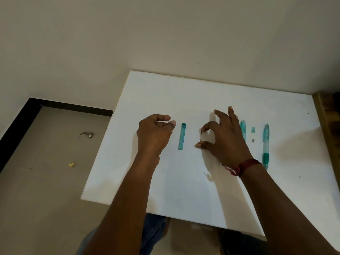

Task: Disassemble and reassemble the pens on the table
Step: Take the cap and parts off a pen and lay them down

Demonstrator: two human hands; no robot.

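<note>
**Thin rod pinched in my right fingers, pen parts laid out in a row**

Far left, on the floor beside the counter (165, 92), lie a grey bit of debris (88, 134) and a yellow scrap (71, 164).

My left hand (153, 134) hangs over the left part of the white counter. Its fingers (161, 117) are loosely curled, the thumb tip close to the forefinger, and I see nothing in them.

Just right of that hand lies a flat teal tube (182, 136), lengthwise away from me and touching nothing else.

Next comes the rod (201, 135), thin and dark. My right hand (224, 140) pinches it end to end, the forefinger on its far tip and the thumb on its near tip. The other three fingers are spread and raised beyond. I cannot tell whether the rod touches the counter.

A red thread (246, 165) is tied round my right wrist.

Behind that hand, partly hidden by it, lies a teal barrel (243, 128). To its right sit two small loose parts, a pale cap (253, 129) and, nearer me, a grey bit (253, 140), apart from each other.

Right of those lies a whole teal pen (265, 146) with a darker grip, its tip toward me, parallel to the barrel and the tube.

At the far right, a wooden edge (325, 116) borders the counter.
</note>
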